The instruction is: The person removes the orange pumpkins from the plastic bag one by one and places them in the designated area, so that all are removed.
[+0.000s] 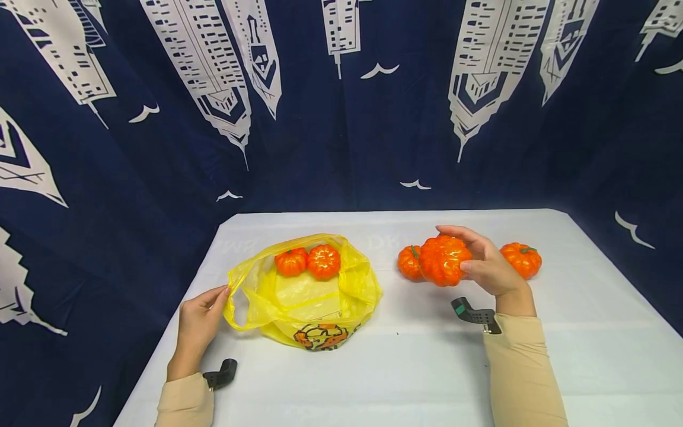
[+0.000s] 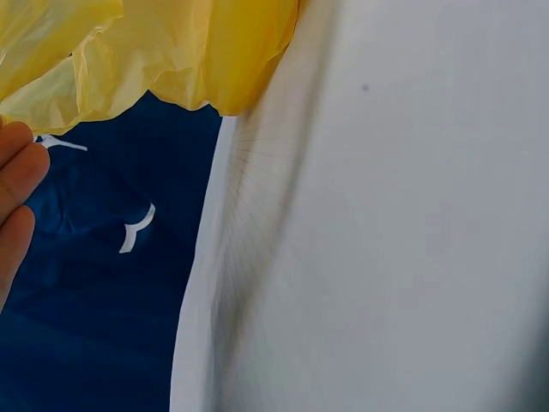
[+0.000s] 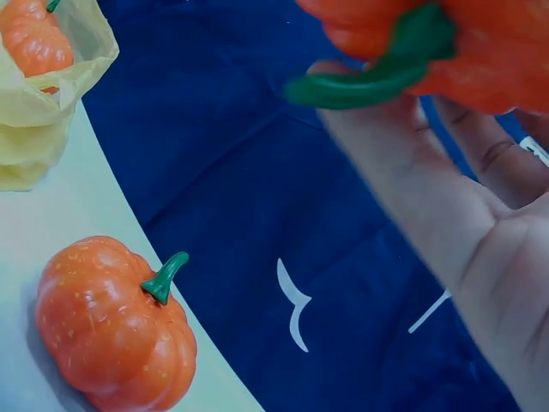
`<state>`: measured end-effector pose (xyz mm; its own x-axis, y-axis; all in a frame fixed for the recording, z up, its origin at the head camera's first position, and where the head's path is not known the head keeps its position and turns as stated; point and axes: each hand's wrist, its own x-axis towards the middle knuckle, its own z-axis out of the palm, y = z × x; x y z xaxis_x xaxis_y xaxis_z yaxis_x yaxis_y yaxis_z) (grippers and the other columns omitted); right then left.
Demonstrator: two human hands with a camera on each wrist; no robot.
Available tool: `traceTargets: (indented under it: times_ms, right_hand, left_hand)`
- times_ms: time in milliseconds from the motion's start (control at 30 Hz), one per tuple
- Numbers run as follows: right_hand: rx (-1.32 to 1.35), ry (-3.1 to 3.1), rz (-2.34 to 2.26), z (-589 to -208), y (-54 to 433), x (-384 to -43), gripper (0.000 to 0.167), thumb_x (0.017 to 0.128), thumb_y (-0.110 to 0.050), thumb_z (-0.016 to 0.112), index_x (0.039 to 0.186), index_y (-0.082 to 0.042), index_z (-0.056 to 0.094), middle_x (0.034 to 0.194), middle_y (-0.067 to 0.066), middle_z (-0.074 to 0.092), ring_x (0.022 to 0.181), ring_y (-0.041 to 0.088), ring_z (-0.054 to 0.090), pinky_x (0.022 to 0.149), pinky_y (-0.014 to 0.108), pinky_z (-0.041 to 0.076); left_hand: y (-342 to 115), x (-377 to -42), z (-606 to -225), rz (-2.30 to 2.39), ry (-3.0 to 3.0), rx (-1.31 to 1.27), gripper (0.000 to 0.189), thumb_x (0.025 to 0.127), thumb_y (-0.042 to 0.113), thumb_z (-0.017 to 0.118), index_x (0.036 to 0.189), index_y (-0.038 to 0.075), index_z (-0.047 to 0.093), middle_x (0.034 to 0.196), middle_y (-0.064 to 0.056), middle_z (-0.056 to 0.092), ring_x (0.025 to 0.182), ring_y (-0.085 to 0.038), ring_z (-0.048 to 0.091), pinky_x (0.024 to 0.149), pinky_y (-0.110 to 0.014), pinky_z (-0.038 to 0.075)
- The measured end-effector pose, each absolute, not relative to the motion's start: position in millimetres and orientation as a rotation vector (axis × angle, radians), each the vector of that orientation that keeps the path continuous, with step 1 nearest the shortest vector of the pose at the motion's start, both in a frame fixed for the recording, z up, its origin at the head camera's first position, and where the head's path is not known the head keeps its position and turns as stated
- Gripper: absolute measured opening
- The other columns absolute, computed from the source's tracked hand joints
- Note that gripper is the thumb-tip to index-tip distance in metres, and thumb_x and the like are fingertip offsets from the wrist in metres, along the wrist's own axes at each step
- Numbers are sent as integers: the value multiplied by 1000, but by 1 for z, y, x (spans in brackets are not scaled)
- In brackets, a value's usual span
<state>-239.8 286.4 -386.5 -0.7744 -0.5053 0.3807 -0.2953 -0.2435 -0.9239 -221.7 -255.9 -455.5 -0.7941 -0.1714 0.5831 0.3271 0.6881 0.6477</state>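
A yellow plastic bag [image 1: 299, 302] lies open on the table, with two small orange pumpkins [image 1: 324, 262] inside it. My left hand [image 1: 200, 320] pinches the left edge of the bag's mouth between thumb and fingers. To the right of the bag, my right hand [image 1: 488, 264] grips an orange pumpkin [image 1: 444, 261] above the table. Its green stem [image 3: 377, 77] shows in the right wrist view. Behind the held pumpkin sits another pumpkin [image 1: 409, 263], partly hidden by it. One more pumpkin [image 1: 521, 260] rests on the table to the right of my right hand.
The white table [image 1: 427, 367] ends at the back against a dark blue curtain [image 1: 341, 148] printed with white buildings and birds. A black camera mount sits on each wrist, the right one [image 1: 472, 313] and the left one [image 1: 221, 373].
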Motion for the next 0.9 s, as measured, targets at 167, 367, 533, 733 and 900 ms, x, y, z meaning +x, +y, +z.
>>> traceTargets:
  times_ms: [167, 367, 533, 733, 900]
  right_hand:
    - [-948, 1704, -2239, -388, 288, -240, 42, 93, -6, 60, 134, -14, 54, 129, 0, 62, 105, 12, 67, 79, 29, 61]
    - [-981, 1642, -2259, -393, 288, -245, 45, 94, -4, 59, 137, -12, 53, 137, 3, 60, 111, 16, 66, 84, 32, 61]
    - [-972, 1707, -2219, -395, 290, -246, 51, 90, 3, 58, 138, -14, 55, 135, 1, 60, 111, 14, 65, 87, 28, 60]
    - [-938, 1927, -2015, -396, 289, -247, 58, 89, -8, 72, 144, -13, 53, 139, -3, 59, 119, 12, 61, 93, 28, 57]
    - [-751, 2220, -1756, -393, 283, -246, 58, 83, -4, 73, 137, -12, 54, 127, -5, 63, 109, 12, 62, 88, 28, 59]
  left_hand:
    - [-256, -223, -457, -1041, -2257, -129, 12, 89, 1, 73, 97, -7, 77, 94, -22, 76, 89, 4, 70, 74, 3, 44]
    - [-256, -223, -456, -1049, -2251, -128, 14, 89, 4, 74, 97, -7, 77, 94, -22, 76, 90, -3, 73, 74, 3, 44]
    - [-255, -223, -456, -1042, -2259, -122, 12, 88, 0, 74, 97, -7, 77, 94, -22, 76, 90, -9, 74, 74, 3, 44]
    - [-256, -222, -455, -1044, -2252, -121, 12, 88, 0, 74, 97, -7, 77, 94, -23, 76, 89, -6, 73, 73, 3, 44]
    - [-257, -222, -456, -1049, -2247, -144, 14, 89, 4, 74, 98, -7, 77, 94, -22, 76, 89, -9, 75, 74, 2, 45]
